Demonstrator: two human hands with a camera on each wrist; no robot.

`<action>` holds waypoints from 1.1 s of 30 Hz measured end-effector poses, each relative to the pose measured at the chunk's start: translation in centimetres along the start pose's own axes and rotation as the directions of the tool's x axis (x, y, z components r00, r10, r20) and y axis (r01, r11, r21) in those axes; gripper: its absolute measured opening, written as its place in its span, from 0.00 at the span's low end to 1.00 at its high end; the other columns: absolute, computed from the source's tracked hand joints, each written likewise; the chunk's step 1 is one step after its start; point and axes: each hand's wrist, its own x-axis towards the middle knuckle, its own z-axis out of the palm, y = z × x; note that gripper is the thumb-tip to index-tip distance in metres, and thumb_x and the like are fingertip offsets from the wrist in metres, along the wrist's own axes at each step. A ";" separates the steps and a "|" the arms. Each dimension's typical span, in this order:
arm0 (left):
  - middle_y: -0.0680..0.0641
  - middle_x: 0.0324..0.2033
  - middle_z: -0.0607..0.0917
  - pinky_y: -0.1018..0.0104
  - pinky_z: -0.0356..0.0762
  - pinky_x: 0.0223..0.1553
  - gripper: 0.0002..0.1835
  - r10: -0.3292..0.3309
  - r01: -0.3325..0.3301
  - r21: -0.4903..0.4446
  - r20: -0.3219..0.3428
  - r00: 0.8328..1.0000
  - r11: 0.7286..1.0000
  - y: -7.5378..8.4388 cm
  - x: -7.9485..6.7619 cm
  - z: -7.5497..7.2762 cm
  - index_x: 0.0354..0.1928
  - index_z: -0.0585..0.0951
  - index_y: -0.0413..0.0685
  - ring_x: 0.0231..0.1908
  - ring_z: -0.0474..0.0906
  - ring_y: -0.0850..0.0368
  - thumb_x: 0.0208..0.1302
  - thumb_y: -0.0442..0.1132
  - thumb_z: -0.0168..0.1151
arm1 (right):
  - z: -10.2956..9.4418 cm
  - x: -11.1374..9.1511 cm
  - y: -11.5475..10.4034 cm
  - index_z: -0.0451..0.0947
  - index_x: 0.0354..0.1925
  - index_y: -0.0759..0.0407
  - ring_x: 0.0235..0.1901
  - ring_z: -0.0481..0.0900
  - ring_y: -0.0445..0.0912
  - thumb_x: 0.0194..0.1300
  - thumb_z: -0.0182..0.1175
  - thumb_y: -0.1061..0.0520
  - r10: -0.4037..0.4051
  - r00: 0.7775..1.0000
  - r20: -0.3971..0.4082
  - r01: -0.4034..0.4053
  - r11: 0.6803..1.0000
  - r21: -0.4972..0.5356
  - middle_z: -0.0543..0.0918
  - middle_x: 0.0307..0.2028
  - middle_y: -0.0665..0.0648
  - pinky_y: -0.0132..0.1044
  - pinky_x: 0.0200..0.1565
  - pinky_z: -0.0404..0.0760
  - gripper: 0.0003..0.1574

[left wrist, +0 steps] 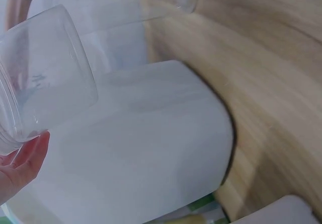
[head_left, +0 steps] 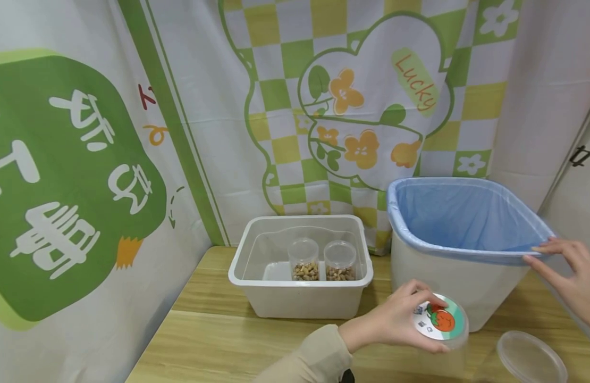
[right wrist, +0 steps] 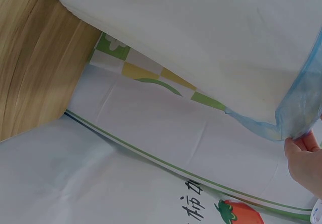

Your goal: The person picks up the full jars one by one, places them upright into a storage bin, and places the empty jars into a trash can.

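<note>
In the head view, my left hand (head_left: 395, 322) grips a clear plastic jar (head_left: 443, 359) around its top, which bears a round label (head_left: 440, 317) with a red tomato on it. The left wrist view shows that see-through jar (left wrist: 55, 78) with nothing visible inside. On the right, my right hand (head_left: 570, 268) pinches the blue bag (head_left: 467, 229) at the near right corner of a large white bin (head_left: 448, 287). The bag lines the bin and folds over its rim. In the right wrist view, the bag's edge (right wrist: 299, 110) is between thumb and fingers of my right hand (right wrist: 307, 163).
A white plastic basin (head_left: 302, 302) stands left of the bin, with two clear jars of nuts, one jar (head_left: 304, 259) beside the other jar (head_left: 340, 260). Another clear jar (head_left: 531, 359) stands at the front right of the wooden table (head_left: 199, 332). Printed cloth (head_left: 285, 96) hangs behind.
</note>
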 end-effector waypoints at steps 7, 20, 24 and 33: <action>0.55 0.45 0.66 0.89 0.57 0.43 0.31 0.012 -0.013 -0.006 -0.045 0.999 1.000 0.4 0.5 -1.7 0.48 0.73 0.58 0.44 0.62 0.73 0.37 0.51 0.73 | 0.0 0.0 0.2 0.70 0.35 0.36 0.52 0.55 0.22 0.50 0.62 0.69 -0.016 1.000 -0.019 0.017 0.999 0.029 0.64 0.42 0.27 0.20 0.57 0.46 0.26; 0.56 0.44 0.68 0.83 0.62 0.43 0.31 -0.008 0.003 -0.091 -0.056 0.998 0.996 1.0 1.5 -5.0 0.49 0.72 0.56 0.43 0.63 0.73 0.39 0.48 0.73 | 0.0 0.1 0.1 0.72 0.33 0.45 0.52 0.56 0.23 0.48 0.61 0.71 -0.044 0.999 -0.026 0.044 0.999 0.029 0.65 0.41 0.27 0.18 0.56 0.48 0.22; 0.56 0.45 0.67 0.82 0.62 0.43 0.30 0.003 -0.008 -0.106 -0.048 0.999 0.994 1.2 1.9 -5.9 0.49 0.72 0.56 0.44 0.63 0.73 0.40 0.48 0.72 | 0.0 0.2 0.1 0.71 0.34 0.41 0.52 0.56 0.23 0.49 0.61 0.71 -0.052 0.998 -0.031 0.053 0.998 0.031 0.65 0.41 0.27 0.19 0.57 0.47 0.25; 0.56 0.44 0.67 0.81 0.65 0.40 0.30 -0.015 0.006 -0.145 -0.064 0.998 0.989 1.7 3.0 -8.5 0.50 0.73 0.54 0.41 0.63 0.72 0.41 0.46 0.71 | 0.0 0.2 0.0 0.72 0.33 0.44 0.51 0.57 0.24 0.47 0.61 0.73 -0.058 0.998 -0.032 0.059 0.998 0.029 0.65 0.41 0.28 0.19 0.57 0.47 0.24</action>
